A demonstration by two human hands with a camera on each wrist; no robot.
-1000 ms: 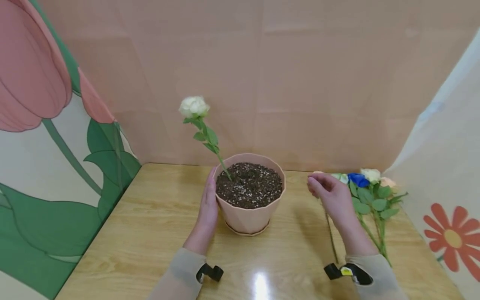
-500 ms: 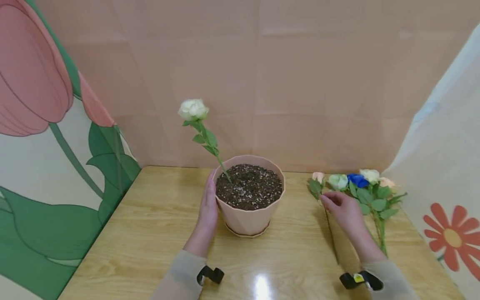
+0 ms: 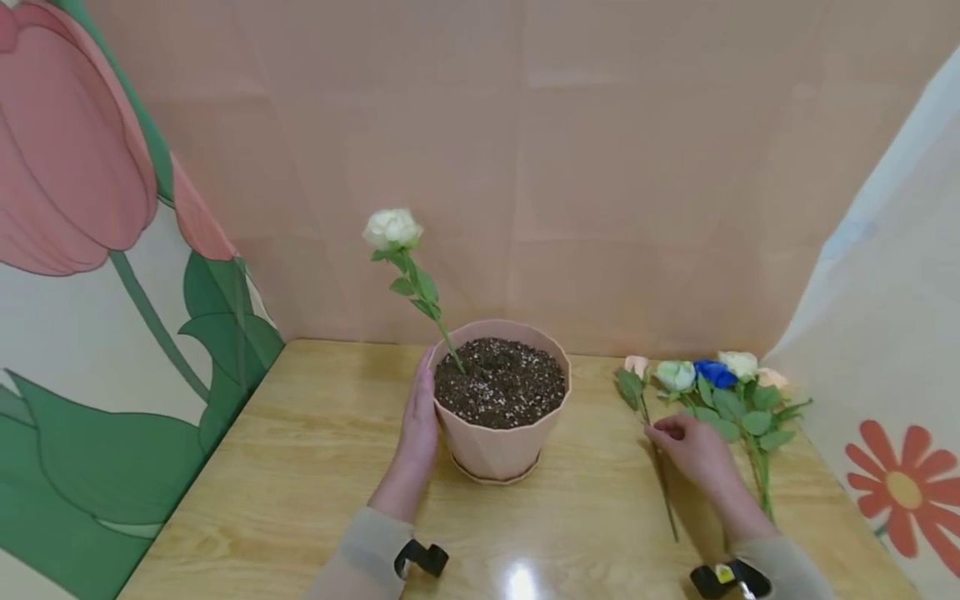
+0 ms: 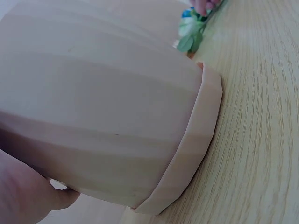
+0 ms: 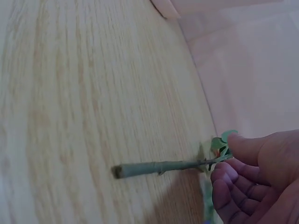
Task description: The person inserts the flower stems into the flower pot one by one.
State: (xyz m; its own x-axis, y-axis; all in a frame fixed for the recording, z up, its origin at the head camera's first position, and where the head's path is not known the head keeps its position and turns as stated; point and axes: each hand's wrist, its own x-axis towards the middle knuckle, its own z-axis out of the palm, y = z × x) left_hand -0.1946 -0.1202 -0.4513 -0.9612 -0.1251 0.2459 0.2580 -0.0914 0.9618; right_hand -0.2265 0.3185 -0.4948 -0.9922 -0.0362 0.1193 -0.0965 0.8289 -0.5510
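Observation:
My left hand (image 3: 415,429) rests with straight fingers along the left side of a pink flowerpot (image 3: 491,450) full of dark soil (image 3: 502,387). A white rose (image 3: 393,228) leans leftward out of that soil. To the right of the pot, my right hand (image 3: 701,458) pinches the stem of a pale pink rose (image 3: 636,365) between thumb and fingers. Its cut stem end (image 5: 119,171) points away from the hand in the right wrist view. The left wrist view shows the pot wall close up, with its saucer (image 4: 187,158) on the wooden table.
Beside my right hand lies a bunch of flowers: a pale green rose (image 3: 676,376), a blue rose (image 3: 716,372), a white rose (image 3: 739,365) and a peach bloom (image 3: 772,380). A pink backdrop (image 3: 600,208) stands behind the wooden table (image 3: 300,467).
My right hand has moved down along the pink rose's stem, toward me, uncovering its bloom and leaves. The left hand stays on the pot.

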